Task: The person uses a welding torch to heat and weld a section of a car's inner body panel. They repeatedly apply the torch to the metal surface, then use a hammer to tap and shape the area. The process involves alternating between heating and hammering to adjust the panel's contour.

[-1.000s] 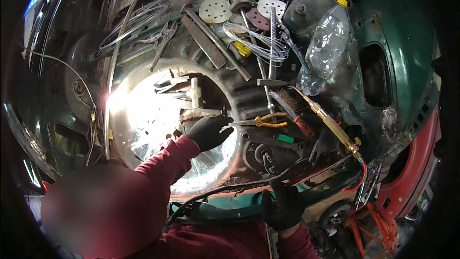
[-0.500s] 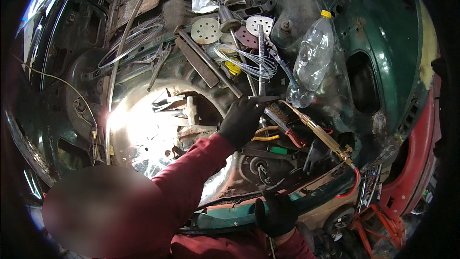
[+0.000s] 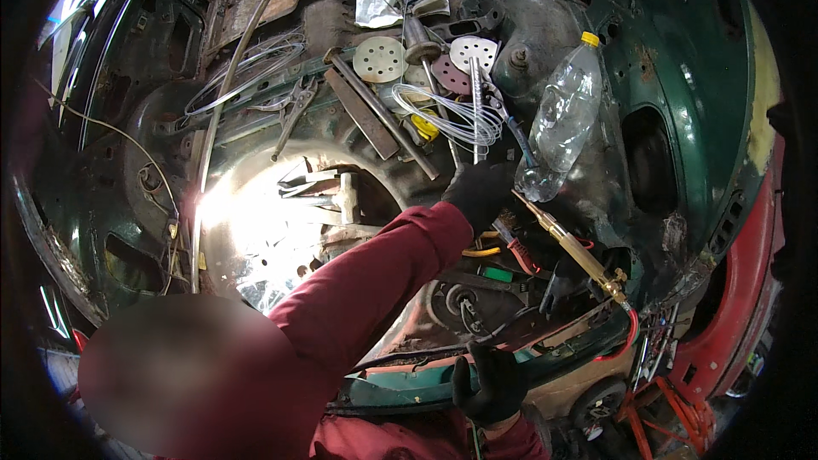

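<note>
My left hand (image 3: 481,193), in a black glove, reaches across the car body's recessed floor. Its fingers are hidden behind the back of the hand, so I cannot tell what they hold. The hand covers the near end of a steel ruler (image 3: 475,111) and part of a red-handled tool (image 3: 521,255). Just to its right lies a brass gas torch (image 3: 573,249) with a red hose. My right hand (image 3: 492,385), gloved in black too, is open at the green front edge (image 3: 400,393), thumb apart from the fingers, with nothing seen in it.
A clear plastic bottle (image 3: 564,119) lies beyond the torch. Coiled wire (image 3: 456,123), sanding discs (image 3: 379,60), flat metal bar (image 3: 361,114), locking pliers (image 3: 294,115) and a hammer (image 3: 348,198) are scattered about. A long rod (image 3: 223,106) crosses the left side. Bright light glares off the round well.
My left hand has moved right, toward the torch tip. A thin pointed blade seen beside that hand before is out of sight now. The whole view has shifted slightly; my right hand stays put.
</note>
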Demonstrator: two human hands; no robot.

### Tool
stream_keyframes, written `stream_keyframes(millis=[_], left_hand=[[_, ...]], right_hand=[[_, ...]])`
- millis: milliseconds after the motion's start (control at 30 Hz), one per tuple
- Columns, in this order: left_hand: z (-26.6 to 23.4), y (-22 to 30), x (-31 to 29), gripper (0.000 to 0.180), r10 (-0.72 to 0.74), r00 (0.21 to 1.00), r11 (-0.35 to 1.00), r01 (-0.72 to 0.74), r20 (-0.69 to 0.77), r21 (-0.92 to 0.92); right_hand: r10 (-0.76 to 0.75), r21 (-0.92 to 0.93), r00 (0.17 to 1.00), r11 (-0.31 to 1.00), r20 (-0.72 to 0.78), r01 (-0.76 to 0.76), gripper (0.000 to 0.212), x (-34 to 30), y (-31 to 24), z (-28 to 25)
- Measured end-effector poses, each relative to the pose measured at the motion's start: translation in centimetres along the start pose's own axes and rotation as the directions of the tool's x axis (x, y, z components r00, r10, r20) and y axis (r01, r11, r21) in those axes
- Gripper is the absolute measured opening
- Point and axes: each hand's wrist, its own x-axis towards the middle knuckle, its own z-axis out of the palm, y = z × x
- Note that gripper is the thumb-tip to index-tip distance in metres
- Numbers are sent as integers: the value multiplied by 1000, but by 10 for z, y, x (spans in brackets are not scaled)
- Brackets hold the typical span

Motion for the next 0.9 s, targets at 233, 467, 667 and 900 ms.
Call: stream_keyframes(millis=[233,467,667,900], left_hand=[[-116,49,-67,70,-30,988,842,-55,-149,-537],[-211,34,-205,42,-235,951,77,226,202,-971],[-271,15,-348,29,-545,726,241,614,419,-751],[-241,-55,-488,21,-534,749,836,536,392,115]], right_hand=[[-13,-37,999,999,-47,11,29,-3,1,6],[-55,-87,997,995,-49,50,37,-11,4,12],[-59,-47,998,997,8,60,34,-13,3,10],[-18,-10,998,1000,59,19,31,-10,0,10]])
